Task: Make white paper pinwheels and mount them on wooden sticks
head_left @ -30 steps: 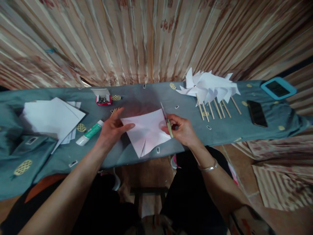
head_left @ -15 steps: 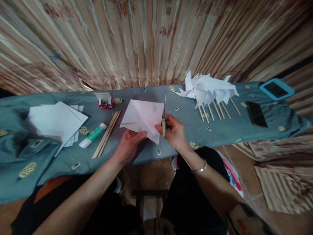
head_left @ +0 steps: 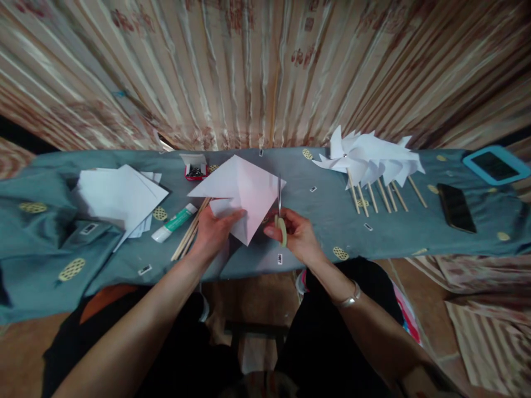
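Observation:
My left hand (head_left: pixel 217 225) pinches a white sheet of paper (head_left: pixel 255 190) by its lower left part, thumb on top. The sheet has creases and a slit at its left side, where one flap lies apart from the rest. My right hand (head_left: pixel 296 232) is closed around the light green handles of a pair of scissors (head_left: pixel 281 224). Their blades point away from me, close by the right corner of the paper; whether they touch it I cannot tell. Behind my left hand, several wooden sticks (head_left: pixel 188 235) lie partly covered by the hand and paper.
Left of the sticks are a glue stick (head_left: pixel 174 223) and a stack of white paper (head_left: pixel 108 196). A small red box (head_left: pixel 194 167) of metal pieces stands behind. At right lie several paper pinwheels (head_left: pixel 373 157), a black phone (head_left: pixel 456 207) and a blue-framed tablet (head_left: pixel 495 165).
The paper has been turned in my left hand, so its slit flap now faces left. My right hand with the scissors is slightly lower relative to the paper. The whole view has shifted.

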A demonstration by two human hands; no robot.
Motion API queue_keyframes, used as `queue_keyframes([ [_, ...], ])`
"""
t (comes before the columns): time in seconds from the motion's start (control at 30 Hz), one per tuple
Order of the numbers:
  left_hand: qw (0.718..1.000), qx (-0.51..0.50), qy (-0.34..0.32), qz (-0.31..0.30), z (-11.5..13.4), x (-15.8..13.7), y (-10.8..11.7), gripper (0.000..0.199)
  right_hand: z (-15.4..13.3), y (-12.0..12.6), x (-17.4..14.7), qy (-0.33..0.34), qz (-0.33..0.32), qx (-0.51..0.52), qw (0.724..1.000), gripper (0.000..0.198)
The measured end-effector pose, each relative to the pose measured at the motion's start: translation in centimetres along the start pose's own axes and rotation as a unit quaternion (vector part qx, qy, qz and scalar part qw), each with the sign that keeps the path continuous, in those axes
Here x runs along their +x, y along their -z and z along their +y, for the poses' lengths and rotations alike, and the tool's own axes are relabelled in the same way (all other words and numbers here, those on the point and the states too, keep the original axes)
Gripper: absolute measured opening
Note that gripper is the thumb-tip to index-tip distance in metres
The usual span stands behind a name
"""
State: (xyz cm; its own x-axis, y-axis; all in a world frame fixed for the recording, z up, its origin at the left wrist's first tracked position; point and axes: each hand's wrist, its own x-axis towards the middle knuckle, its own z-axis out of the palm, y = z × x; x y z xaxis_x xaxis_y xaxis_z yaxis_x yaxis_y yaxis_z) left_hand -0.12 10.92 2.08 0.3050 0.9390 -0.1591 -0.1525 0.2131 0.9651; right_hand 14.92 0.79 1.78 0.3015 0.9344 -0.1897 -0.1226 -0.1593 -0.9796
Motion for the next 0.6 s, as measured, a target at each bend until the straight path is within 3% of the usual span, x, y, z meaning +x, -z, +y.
queue_keyframes([
  [0.2,0.995,0.021,-0.064,0.077,1.3,1.9,1.4,0.025,1.0,-1.0,-3.1,-0.074,-0.162,-0.061,0.982,0.040],
  [0.3,0.994,0.007,-0.080,0.069,1.5,2.1,1.5,0.024,1.5,-1.6,-4.1,-0.114,-0.212,-0.072,0.968,0.041],
  [0.6,0.997,-0.014,-0.070,0.037,0.5,1.6,0.7,0.023,1.5,-2.8,-3.9,-0.146,-0.206,-0.002,0.968,0.048],
])
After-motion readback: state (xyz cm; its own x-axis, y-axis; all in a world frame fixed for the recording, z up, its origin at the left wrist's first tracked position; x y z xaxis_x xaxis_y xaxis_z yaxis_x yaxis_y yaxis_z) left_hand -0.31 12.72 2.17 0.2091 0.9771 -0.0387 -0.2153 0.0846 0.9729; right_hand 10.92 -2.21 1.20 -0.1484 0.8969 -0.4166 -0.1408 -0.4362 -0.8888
